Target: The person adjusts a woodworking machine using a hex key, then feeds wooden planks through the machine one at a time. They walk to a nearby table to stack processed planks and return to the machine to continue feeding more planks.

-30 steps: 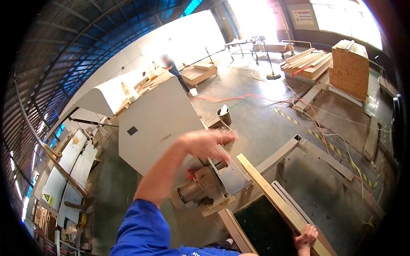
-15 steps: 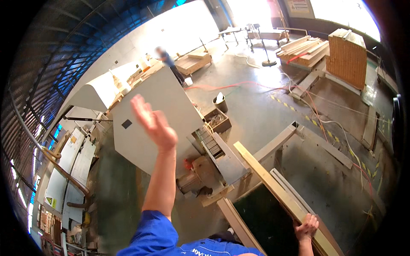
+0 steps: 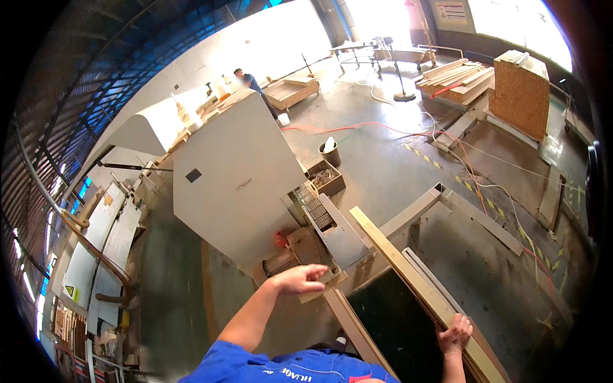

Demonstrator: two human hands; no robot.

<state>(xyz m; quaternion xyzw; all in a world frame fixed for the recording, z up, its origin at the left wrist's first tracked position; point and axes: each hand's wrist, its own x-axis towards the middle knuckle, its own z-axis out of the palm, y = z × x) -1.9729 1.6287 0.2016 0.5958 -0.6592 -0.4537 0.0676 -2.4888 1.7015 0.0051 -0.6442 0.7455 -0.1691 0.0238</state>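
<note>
My left hand (image 3: 299, 279) is open with loosely bent fingers, holding nothing, just above the metal motor housing (image 3: 278, 259) at the end of a large grey machine (image 3: 230, 191). A steel plate with a slotted section (image 3: 345, 239) lies beyond it. My right hand (image 3: 454, 333) grips a long pale wooden board (image 3: 396, 255) at lower right, its fingers over the edge. The board rests along a dark green belt surface (image 3: 389, 319), beside a grey rail; another board (image 3: 361, 332) runs along the belt's left side.
A person (image 3: 249, 83) bends at the machine's far end. A bin (image 3: 330, 153) and wooden box (image 3: 324, 180) stand beyond the plate. Hoses (image 3: 357, 124) cross the floor. Lumber (image 3: 460, 80) and a tall stack (image 3: 518, 96) sit at back right, a steel frame (image 3: 485, 226) at right, panels (image 3: 108, 236) at left.
My left hand first swung up and left across the machine's grey panel, then came down toward me over the motor. My right hand has stayed on the board, shifting only slightly.
</note>
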